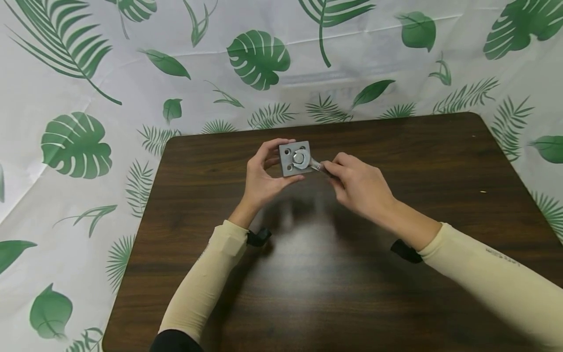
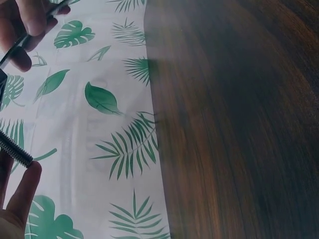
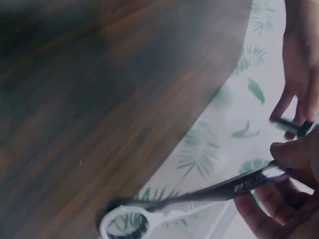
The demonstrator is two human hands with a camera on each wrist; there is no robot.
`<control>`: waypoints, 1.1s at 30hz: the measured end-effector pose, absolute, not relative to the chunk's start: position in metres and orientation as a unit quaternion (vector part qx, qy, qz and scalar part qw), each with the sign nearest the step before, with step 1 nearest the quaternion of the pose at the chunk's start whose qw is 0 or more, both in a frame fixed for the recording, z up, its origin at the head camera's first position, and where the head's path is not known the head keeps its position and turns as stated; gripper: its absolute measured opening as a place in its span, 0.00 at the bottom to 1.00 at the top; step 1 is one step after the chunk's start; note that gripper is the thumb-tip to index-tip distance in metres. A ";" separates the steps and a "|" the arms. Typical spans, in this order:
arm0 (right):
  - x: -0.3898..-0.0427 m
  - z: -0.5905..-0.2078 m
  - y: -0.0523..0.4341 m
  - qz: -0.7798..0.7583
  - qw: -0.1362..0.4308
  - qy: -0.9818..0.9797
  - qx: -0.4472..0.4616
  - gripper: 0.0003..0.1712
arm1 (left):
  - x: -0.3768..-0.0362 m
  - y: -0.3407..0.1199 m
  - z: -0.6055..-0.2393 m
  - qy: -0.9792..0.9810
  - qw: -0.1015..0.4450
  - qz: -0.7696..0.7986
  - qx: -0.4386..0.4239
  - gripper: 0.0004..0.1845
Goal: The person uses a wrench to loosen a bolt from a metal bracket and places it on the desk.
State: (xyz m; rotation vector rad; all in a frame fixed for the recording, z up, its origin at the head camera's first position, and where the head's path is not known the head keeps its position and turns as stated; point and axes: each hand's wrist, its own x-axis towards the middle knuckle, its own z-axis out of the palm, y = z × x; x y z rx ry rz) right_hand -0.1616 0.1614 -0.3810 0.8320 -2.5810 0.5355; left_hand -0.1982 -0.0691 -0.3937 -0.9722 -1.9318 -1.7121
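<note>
a: the plate (image 1: 295,158) is held up in the air over the far half of the table (image 1: 440,161), nearer the far edge than the near one. nothing props it, so if the wrench (image 1: 313,165) pulls hard, i think the plate could twist out of the left hand (image 1: 264,178).

b: how does that hand have it?

a: thumb under the near edge, fingers curled over the far edge, a pinch on the rim only. the right hand (image 1: 358,188) has its fingers closed round the wrench's handle, and the ring end sits on the nut (image 1: 300,158) in the middle of the plate.

b: and the ring could slip?

a: likely, if it sits tilted on the nut. it would jump off and the knuckles could hit the plate's corner. the bolt (image 2: 15,149) sticking out behind, close by the left fingers (image 2: 22,191), could also turn with the nut, so nothing tightens.

b: what does the plate look like?

a: a small square of grey metal, flat, with a round hole near each corner i can see, and a bright washer and nut at the centre. the wrench is slim, shiny steel; the right wrist view shows its ring end (image 3: 124,224) blurred.
</note>
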 end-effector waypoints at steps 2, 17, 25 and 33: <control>-0.166 -0.380 0.166 0.176 0.197 -0.914 0.308 0.17 | -0.197 -0.070 -0.394 -0.688 0.185 -0.610 -0.346 0.39; -0.202 -0.352 0.184 0.055 0.201 -0.896 0.392 0.31 | -0.199 -0.070 -0.397 -0.682 0.163 -0.617 -0.356 0.40; -0.222 -0.336 0.183 0.021 0.241 -0.855 0.459 0.25 | -0.197 -0.069 -0.396 -0.682 0.141 -0.616 -0.368 0.39; -0.238 -0.320 0.181 -0.035 0.250 -0.810 0.530 0.25 | -0.197 -0.069 -0.398 -0.689 0.123 -0.611 -0.370 0.38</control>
